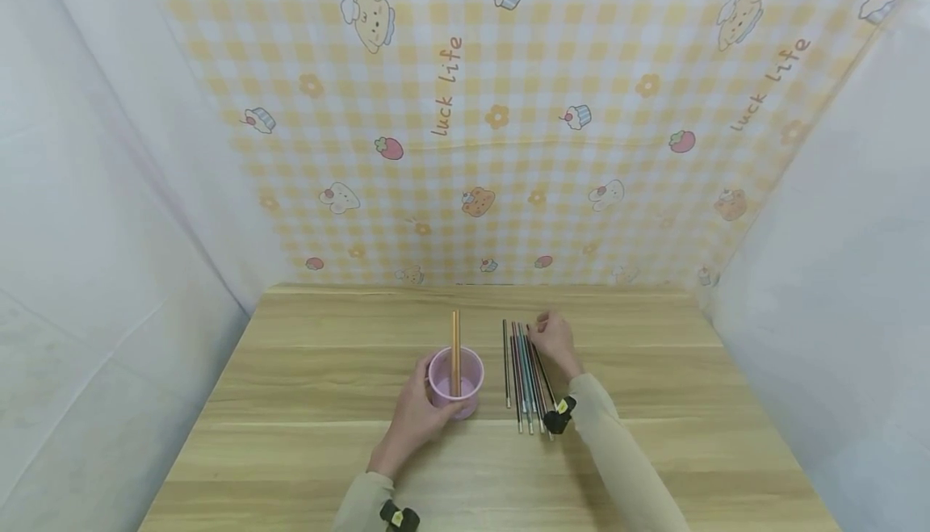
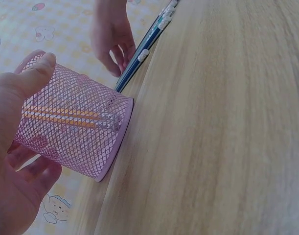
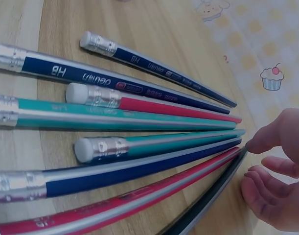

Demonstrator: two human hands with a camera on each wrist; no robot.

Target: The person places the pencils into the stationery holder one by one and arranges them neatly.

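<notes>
My left hand (image 1: 424,408) grips a pink mesh pencil cup (image 1: 456,411) from its left side, thumb across the near side. The cup stands upright on the table, and two yellow-orange pencils (image 1: 456,352) lean inside it, their silver ends at the bottom in the left wrist view. To the right lies a loose row of several pencils, blue, red and green. My right hand (image 1: 555,341) is at their far ends. In the right wrist view, its thumb tip touches the end of a dark green pencil (image 3: 208,200), with a gap between thumb and curved fingers.
The wooden table (image 1: 305,403) ends at the back against a yellow checked cloth (image 1: 552,72) with cartoon prints. White sheets (image 1: 109,233) hang on both sides. One blue pencil (image 1: 505,362) lies nearest the cup, with its eraser end toward me.
</notes>
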